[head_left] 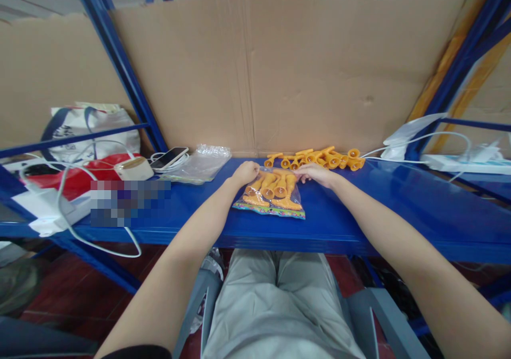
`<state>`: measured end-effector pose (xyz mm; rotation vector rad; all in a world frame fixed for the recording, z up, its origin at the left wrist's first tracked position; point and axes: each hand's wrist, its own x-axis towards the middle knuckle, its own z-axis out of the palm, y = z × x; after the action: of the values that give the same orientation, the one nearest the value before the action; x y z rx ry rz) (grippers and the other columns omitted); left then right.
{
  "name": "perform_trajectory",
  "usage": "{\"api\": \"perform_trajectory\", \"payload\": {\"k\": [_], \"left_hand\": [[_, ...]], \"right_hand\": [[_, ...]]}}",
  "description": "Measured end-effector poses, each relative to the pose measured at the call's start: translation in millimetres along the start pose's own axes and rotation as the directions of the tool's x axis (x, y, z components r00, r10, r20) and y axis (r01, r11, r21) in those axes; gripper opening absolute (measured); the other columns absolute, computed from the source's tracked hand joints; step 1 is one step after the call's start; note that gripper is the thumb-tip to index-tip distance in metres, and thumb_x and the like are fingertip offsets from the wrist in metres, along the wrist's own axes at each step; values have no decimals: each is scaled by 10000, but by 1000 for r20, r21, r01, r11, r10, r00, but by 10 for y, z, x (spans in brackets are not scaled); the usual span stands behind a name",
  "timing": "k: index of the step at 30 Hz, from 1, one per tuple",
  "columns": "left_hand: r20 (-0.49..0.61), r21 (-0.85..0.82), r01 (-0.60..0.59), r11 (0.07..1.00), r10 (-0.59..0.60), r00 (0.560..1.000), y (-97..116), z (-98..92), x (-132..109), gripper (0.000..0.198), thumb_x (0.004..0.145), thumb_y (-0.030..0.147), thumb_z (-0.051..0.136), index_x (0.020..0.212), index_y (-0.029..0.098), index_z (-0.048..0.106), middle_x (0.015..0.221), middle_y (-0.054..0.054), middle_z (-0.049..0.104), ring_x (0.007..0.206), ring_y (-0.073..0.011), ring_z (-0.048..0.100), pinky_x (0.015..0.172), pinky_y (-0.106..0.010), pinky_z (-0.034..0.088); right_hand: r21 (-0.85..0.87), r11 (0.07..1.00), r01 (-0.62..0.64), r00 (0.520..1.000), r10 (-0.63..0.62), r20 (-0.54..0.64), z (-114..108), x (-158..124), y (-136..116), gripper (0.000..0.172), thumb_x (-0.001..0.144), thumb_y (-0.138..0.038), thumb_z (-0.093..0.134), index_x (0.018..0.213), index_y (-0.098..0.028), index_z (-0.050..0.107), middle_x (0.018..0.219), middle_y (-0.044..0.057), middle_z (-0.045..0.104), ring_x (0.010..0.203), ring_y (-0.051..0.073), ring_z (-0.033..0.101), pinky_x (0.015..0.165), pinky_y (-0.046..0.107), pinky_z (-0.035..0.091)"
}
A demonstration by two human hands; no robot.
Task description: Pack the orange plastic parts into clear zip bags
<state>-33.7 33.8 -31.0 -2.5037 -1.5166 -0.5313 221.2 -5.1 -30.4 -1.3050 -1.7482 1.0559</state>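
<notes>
A clear plastic bag (pixel 271 193) with a colourful strip along its near edge lies on the blue shelf top (pixel 335 215). Inside it are several orange-yellow plastic pieces with flared, trumpet-like ends. My left hand (pixel 246 172) grips the bag's far left corner, fingers closed. At the far right corner, my right hand (pixel 313 174) pinches the bag's edge between thumb and fingers. Just behind the bag, a row of loose orange-yellow horn-shaped pieces (pixel 319 159) rests near the cardboard.
A stack of flat clear bags (pixel 199 163) and a phone (pixel 170 158) lie to the left. Further left are a white charger with cables (pixel 59 210), a red item (pixel 88 175) and a tote bag (pixel 91 130). Cardboard (pixel 319 71) walls the back; blue posts (pixel 120 66) flank it.
</notes>
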Motion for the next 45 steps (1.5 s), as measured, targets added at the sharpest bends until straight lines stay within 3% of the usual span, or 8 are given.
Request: {"api": "perform_trajectory", "payload": {"k": [11,17,22,27,32,39,42,45], "left_hand": [[40,137,22,990,-28,999,84,-26,-3,237,766,112,481,737,168,710,908,-94,705,890,-207,648,748,-256,463],[16,195,12,981,-15,1000,138,-57,-20,256,816,111,452,824,137,706,968,-117,688,936,-221,640,779,-267,468],[-42,197,-33,980,42,998,175,-109,-48,270,842,99,435,815,142,700,962,-103,663,911,-206,634,761,-263,462],[-109,150,-87,985,104,989,239,-149,-77,266,850,100,446,854,154,705,933,-82,629,847,-178,626,723,-246,459],[-161,115,-164,980,181,970,358,-157,-94,271,855,102,449,922,174,702,908,-64,599,827,-165,603,705,-232,453],[-161,78,-251,965,261,952,426,-78,-82,269,873,113,451,965,177,695,951,-62,599,842,-158,602,729,-232,448],[-162,68,-253,965,261,952,435,-54,-82,262,873,112,463,970,175,699,974,-65,608,847,-162,608,716,-235,444],[-167,54,-259,964,264,950,438,-46,-82,269,872,110,466,984,184,700,979,-60,613,838,-158,608,702,-233,442]], "right_hand": [[-406,914,-17,995,-26,-99,79,-11,-125,273,755,-113,572,487,-159,545,432,-26,500,430,89,451,488,222,344],[-581,808,95,981,-177,-85,93,-17,-114,480,868,-382,506,433,-188,448,401,-11,439,435,111,442,491,249,317],[-675,720,159,952,-294,-89,67,26,-72,519,824,-502,529,427,-199,390,422,-17,396,470,113,424,499,263,274],[-550,789,275,897,-416,-148,55,42,-63,348,721,-496,648,624,-192,511,673,23,596,623,141,516,574,258,382],[-411,863,294,896,-398,-195,101,-42,-213,268,823,-433,569,736,-180,559,780,52,637,713,153,556,654,269,434],[-375,890,259,965,-252,67,92,-188,-334,372,810,-507,604,672,-163,623,613,4,575,567,104,491,526,228,362],[-271,949,162,979,-119,168,98,-222,-319,395,809,-529,608,675,-159,635,548,-20,540,456,68,406,440,213,302],[-101,994,35,979,-13,205,116,-227,-293,313,797,-463,657,731,-157,673,620,6,632,480,78,491,458,207,384]]}}
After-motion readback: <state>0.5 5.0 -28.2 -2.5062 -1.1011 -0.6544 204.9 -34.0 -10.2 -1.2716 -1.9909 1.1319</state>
